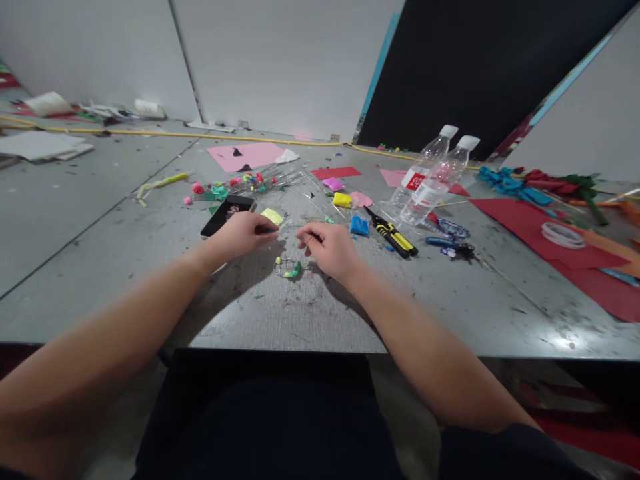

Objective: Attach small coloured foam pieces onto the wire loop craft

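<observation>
My left hand is held just above the table, its thumb and fingers pinched together. A speck of blue shows at its fingertips, too small to name. Facing it across a narrow gap, my right hand has its fingers curled in and the tips pressed together; what they hold, if anything, is hidden. Between and slightly below the hands lies a small wire grid piece with green and yellow clay-like lumps on it. A pale yellow packet is beside my left fingertips, and a blue packet lies right of my right hand.
A black phone lies behind my left hand. Yellow-handled pliers and two plastic bottles are to the right. Red paper covers the right side. A yellow cord runs along the back wall.
</observation>
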`<control>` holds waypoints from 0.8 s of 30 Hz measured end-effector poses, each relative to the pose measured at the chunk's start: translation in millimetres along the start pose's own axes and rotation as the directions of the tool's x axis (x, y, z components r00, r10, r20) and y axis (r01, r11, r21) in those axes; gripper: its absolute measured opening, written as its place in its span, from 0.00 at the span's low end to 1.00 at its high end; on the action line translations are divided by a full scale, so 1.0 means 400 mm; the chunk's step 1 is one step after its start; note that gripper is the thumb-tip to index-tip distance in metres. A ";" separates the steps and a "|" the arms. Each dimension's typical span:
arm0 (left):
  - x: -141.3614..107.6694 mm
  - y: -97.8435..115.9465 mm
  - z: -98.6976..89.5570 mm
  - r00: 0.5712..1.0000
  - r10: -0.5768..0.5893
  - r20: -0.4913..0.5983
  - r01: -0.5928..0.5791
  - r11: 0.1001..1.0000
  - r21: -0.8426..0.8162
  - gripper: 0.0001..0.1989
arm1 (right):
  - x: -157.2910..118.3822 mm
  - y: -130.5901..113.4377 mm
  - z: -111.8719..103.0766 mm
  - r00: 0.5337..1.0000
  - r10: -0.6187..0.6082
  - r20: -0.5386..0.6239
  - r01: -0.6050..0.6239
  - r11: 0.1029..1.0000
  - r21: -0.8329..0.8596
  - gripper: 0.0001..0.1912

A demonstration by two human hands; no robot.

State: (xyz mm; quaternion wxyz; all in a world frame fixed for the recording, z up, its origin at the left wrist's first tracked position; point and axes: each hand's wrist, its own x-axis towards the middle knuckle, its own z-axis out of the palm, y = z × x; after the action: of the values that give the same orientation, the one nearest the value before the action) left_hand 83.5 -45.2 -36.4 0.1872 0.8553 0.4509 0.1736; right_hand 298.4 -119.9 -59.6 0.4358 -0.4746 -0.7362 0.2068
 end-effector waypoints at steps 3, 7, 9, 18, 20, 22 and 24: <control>0.000 -0.002 0.004 1.000 0.013 -0.003 -0.013 1.000 -0.019 0.13 | -0.001 0.009 0.007 0.999 -0.006 -0.034 0.007 1.000 0.031 0.11; 0.002 -0.004 0.007 0.998 0.015 -0.063 -0.020 0.997 -0.071 0.11 | -0.001 0.019 0.015 0.994 0.066 -0.085 -0.056 0.992 0.113 0.09; 0.003 0.000 0.007 0.996 0.017 -0.087 -0.024 0.997 -0.075 0.09 | -0.002 0.020 0.013 0.988 0.122 -0.094 -0.107 0.983 0.150 0.06; -0.008 0.030 -0.004 0.998 0.032 -0.055 -0.032 0.999 -0.002 0.13 | -0.005 0.029 0.003 0.994 0.071 -0.083 -0.055 0.983 0.176 0.18; -0.009 0.026 -0.003 0.997 0.070 -0.032 -0.069 0.998 0.005 0.10 | -0.004 0.036 0.006 0.995 0.064 -0.075 -0.049 0.979 0.197 0.16; -0.008 0.021 -0.003 0.995 0.096 0.005 -0.096 0.995 0.000 0.06 | -0.002 0.042 0.009 0.996 0.075 -0.056 -0.061 0.974 0.219 0.14; -0.007 0.018 -0.003 0.995 0.096 0.028 -0.096 0.995 0.005 0.06 | -0.001 0.045 0.011 0.995 0.090 -0.036 -0.079 0.969 0.233 0.11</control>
State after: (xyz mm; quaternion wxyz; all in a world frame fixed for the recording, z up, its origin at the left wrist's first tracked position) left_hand 86.4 -51.1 -32.2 0.1822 0.8789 0.4073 0.1689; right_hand 304.1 -111.5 -75.2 0.4960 -0.4562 -0.6759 0.2985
